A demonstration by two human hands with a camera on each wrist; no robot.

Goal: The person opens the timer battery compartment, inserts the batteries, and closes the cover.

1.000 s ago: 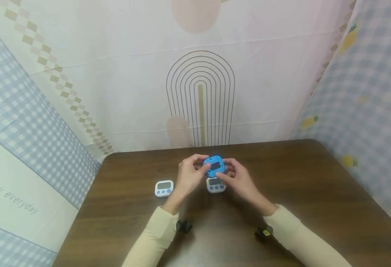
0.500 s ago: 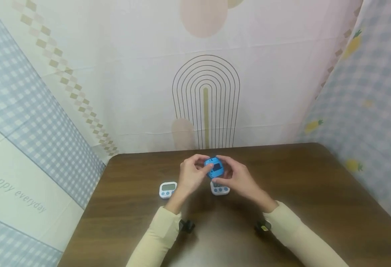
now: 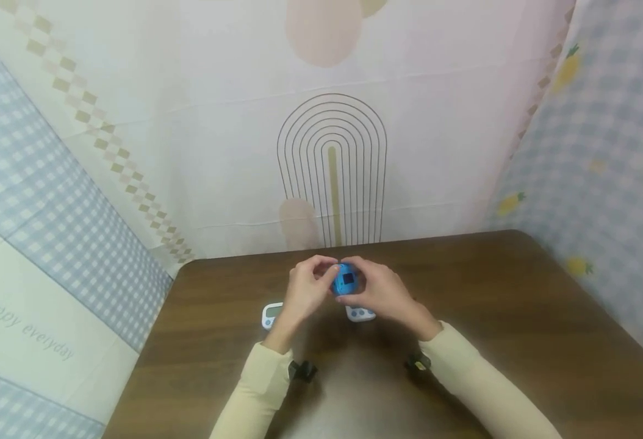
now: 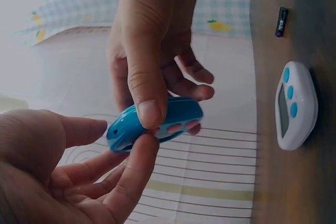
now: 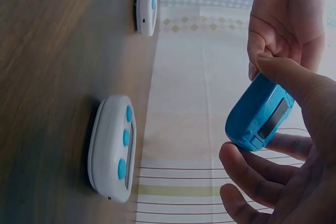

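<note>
Blue timer (image 3: 346, 280) sits up in the air, above the desk (image 3: 519, 317) near its far edge, and we see both hands on it. Our left hand (image 3: 306, 291) pinches its near side, thumb against the edge; our right hand (image 3: 383, 294) curls round it, thumb on top, fingers beneath. Just below them a white timer (image 3: 360, 314) lies face up on the desk, a second white timer (image 3: 271, 314) further toward the left edge. A small battery (image 4: 281, 22) lies apart
</note>
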